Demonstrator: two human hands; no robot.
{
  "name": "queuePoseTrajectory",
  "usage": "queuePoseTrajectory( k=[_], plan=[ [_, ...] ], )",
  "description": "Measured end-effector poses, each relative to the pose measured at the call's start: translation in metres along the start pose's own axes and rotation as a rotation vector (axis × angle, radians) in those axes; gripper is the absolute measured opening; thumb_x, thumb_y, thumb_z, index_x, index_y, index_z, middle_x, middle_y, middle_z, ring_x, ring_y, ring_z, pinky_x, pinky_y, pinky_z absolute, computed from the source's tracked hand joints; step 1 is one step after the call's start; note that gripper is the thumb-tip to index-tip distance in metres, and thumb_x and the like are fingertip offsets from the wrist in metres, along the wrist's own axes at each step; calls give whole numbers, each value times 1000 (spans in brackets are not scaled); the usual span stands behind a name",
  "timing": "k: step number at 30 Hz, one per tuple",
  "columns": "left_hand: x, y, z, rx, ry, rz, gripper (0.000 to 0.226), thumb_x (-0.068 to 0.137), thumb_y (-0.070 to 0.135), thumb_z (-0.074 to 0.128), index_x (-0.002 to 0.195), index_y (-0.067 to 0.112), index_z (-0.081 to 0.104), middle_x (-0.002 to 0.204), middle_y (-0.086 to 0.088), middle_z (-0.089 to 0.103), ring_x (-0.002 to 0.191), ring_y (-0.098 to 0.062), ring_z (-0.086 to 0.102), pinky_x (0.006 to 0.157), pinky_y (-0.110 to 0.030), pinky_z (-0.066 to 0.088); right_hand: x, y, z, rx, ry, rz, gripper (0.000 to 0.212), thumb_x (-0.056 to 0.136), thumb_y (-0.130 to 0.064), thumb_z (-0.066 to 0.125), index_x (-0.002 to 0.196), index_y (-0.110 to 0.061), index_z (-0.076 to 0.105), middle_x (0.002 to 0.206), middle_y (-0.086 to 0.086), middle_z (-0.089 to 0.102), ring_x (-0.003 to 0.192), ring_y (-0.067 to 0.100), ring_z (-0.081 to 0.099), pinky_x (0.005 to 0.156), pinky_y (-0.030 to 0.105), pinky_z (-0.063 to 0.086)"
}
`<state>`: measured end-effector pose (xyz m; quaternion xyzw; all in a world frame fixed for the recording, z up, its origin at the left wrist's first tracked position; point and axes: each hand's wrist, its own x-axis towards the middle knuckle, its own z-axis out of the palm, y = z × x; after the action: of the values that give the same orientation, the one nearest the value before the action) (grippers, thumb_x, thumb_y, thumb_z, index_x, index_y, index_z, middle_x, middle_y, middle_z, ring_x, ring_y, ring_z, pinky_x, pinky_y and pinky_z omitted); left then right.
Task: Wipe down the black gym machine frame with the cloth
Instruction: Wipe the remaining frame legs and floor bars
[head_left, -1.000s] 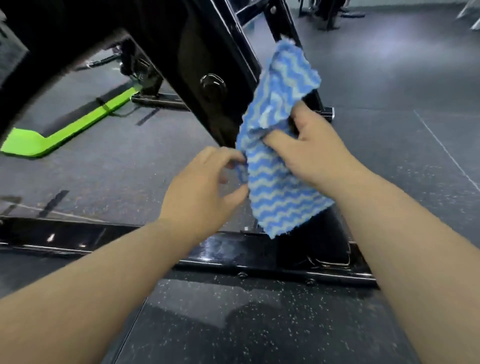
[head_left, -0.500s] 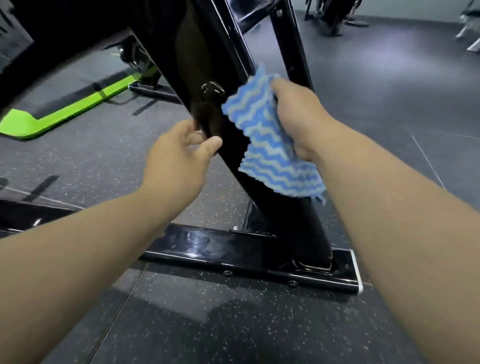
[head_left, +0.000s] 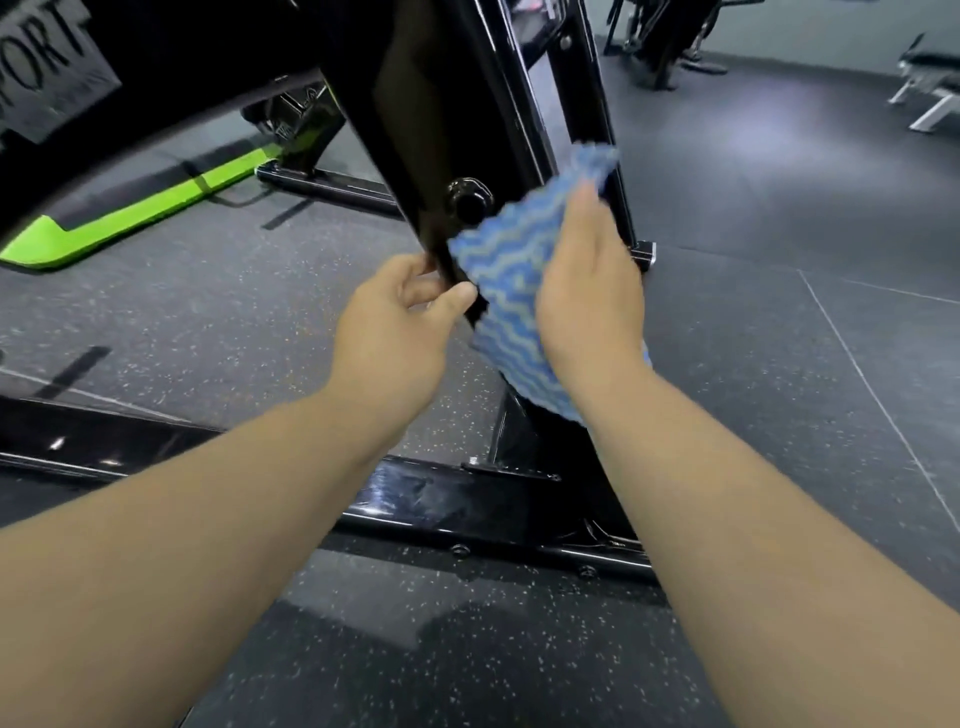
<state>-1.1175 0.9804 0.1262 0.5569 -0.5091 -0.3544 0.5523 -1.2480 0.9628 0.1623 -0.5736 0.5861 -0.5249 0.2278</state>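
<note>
Blue wavy-striped cloth sits against the slanted post of the black frame, just beside a bolt. The right hand presses it there with fingers that look laid out flat, though blur at the tips leaves me unsure. The left hand curls thumb and fingers round the post's edge, steadying. I judge the wipe mid-course: this post is in hand, while the streaky base bar and the upper frame seem left to do
</note>
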Motion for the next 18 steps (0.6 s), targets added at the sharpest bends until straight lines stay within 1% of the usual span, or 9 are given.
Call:
queuePoseTrajectory(
  k=[2, 4, 6, 8, 9, 10, 12, 14, 18],
  plan=[
    [1, 0, -1, -10, 1, 6, 19, 89, 28, 67, 103, 37, 58, 92, 13, 69, 93, -6, 67, 92, -42, 53, 14, -20, 5, 52, -28, -44, 52, 100, -54, 20, 89, -27, 63, 85, -12, 61, 88, 13, 56, 82, 32, 38],
    [2, -4, -3, -7, 6, 3, 22, 88, 29, 68, 109, 32, 59, 91, 12, 70, 93, -7, 67, 91, -43, 53, 26, -2, 3, 43, -123, 55, 51, 94, -64, 27, 64, -28, 48, 69, -13, 51, 71, 10, 50, 76, 29, 41],
    [0, -4, -1, -6, 12, -8, 26, 87, 30, 69, 112, 27, 62, 80, 16, 68, 90, -8, 67, 92, -44, 53, 27, 24, -8, 90, -246, 314, 49, 74, -77, 35, 61, -30, 43, 72, -8, 47, 75, 17, 48, 88, 33, 45],
    [-2, -1, -4, -31, -1, -33, 29, 82, 32, 71, 110, 29, 64, 73, 17, 65, 85, -9, 66, 93, -46, 52, 15, 41, -19, -38, -274, 444, 47, 77, -68, 36, 68, -23, 48, 77, -3, 48, 80, 21, 45, 87, 37, 44],
    [-1, 2, -7, -41, -27, -45, 26, 81, 30, 71, 106, 33, 64, 74, 16, 66, 85, -11, 66, 93, -47, 52, 5, 46, -23, -138, -192, 378, 38, 88, -52, 37, 72, -19, 47, 79, -2, 46, 79, 18, 44, 79, 33, 41],
    [0, 4, -11, -57, -71, -62, 24, 82, 25, 71, 103, 35, 63, 79, 15, 69, 86, -12, 67, 93, -46, 52, -6, 47, -24, -176, -23, 199, 23, 92, -34, 43, 75, -18, 44, 81, -3, 44, 77, 13, 41, 72, 28, 37],
    [3, 8, -19, -121, -191, -123, 35, 88, 10, 67, 113, 32, 59, 97, 10, 73, 90, -11, 70, 92, -36, 54, -26, 25, -19, -128, 236, -273, 11, 83, -7, 55, 84, -16, 49, 90, -1, 46, 79, 6, 42, 74, 16, 36],
    [1, 10, -31, -186, -285, -196, 41, 90, 4, 63, 126, 22, 55, 103, 3, 73, 89, -12, 71, 87, -28, 56, -25, 6, -1, -169, 190, -616, 16, 76, 3, 62, 90, -4, 63, 95, 9, 54, 85, 15, 51, 79, 15, 38],
    [-5, 10, -49, -107, -401, -257, 21, 91, 4, 61, 108, 16, 63, 89, -2, 76, 85, -11, 72, 80, -22, 57, -14, 15, 17, -431, 17, -961, 17, 81, -8, 61, 86, -12, 77, 89, 2, 68, 82, 23, 54, 71, 31, 39]
  ],
)
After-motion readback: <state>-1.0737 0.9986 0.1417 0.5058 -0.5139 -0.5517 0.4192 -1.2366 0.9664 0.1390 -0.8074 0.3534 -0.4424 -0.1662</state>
